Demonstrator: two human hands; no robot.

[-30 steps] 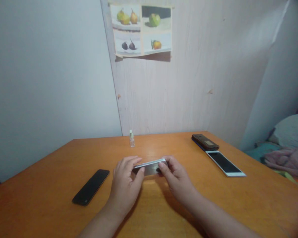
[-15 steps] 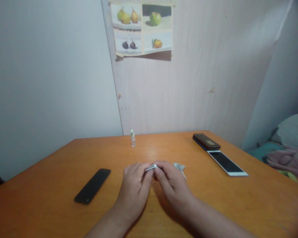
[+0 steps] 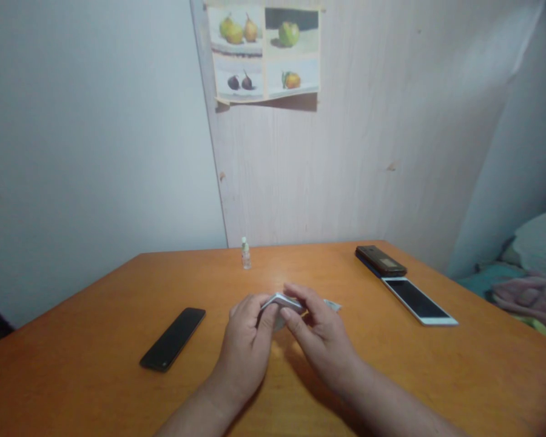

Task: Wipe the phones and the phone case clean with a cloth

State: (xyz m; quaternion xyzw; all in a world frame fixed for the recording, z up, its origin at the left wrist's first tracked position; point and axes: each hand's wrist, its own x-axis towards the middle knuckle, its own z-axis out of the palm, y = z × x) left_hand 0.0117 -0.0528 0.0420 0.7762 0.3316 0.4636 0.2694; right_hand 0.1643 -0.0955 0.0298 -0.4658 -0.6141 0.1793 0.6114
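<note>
Near the middle of the table, my left hand and my right hand are both closed on a small white-edged stack that looks like a deck of cards. It is bent up to a peak between them, one half in each hand. Both thumbs press on the near side, while the fingers wrap the far and outer sides. Much of the stack is hidden by the fingers. Just behind my right hand lies a pale, crumpled-looking piece, partly covered by that hand.
To the left lies a black phone. A small clear bottle stands near the back edge of the orange table. At the right are a white phone and a dark brown case. Fruit pictures hang on the wall.
The stack has opened into a wider peak, and more of it shows between the hands. My right fingers have lifted and spread slightly. The view has shifted a little.
</note>
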